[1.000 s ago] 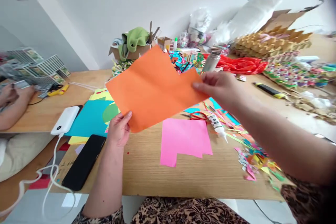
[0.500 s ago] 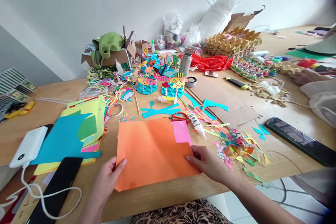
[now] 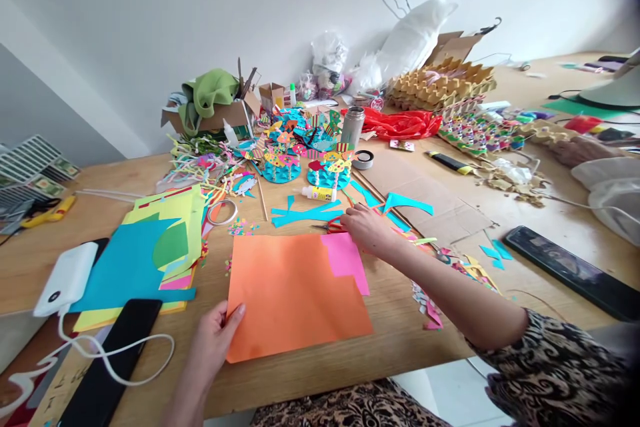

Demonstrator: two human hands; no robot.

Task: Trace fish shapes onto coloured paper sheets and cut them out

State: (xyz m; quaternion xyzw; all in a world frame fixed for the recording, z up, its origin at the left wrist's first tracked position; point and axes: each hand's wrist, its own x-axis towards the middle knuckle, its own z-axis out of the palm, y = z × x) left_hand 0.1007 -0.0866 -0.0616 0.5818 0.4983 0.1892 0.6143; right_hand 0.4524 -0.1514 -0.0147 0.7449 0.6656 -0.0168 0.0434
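My left hand (image 3: 215, 337) pinches the left edge of an orange sheet of paper (image 3: 293, 293), thumb on top. The sheet lies near the table's front edge, and its upper right corner has a notch. Through that notch shows a pink piece of paper (image 3: 345, 255) beneath. Beyond the pink paper my right hand (image 3: 371, 227) has its fingers closed on the red handles of a pair of scissors (image 3: 334, 227). The hand partly covers the handles and hides the white glue bottle. Blue paper offcuts (image 3: 305, 215) and a yellow-labelled glue bottle (image 3: 320, 194) lie just behind.
Stacked coloured paper (image 3: 123, 253), a white power bank (image 3: 67, 280) and a black phone (image 3: 113, 360) lie left. Paper fish decorations (image 3: 327, 177) stand behind. Right are scraps, cardboard (image 3: 430, 197) and another phone (image 3: 570, 267). A co-worker's hand (image 3: 583, 150) rests at the far right.
My right hand has let go of the orange sheet's right edge and moved forward to the scissors. The left hand still holds the sheet, which has shifted slightly.
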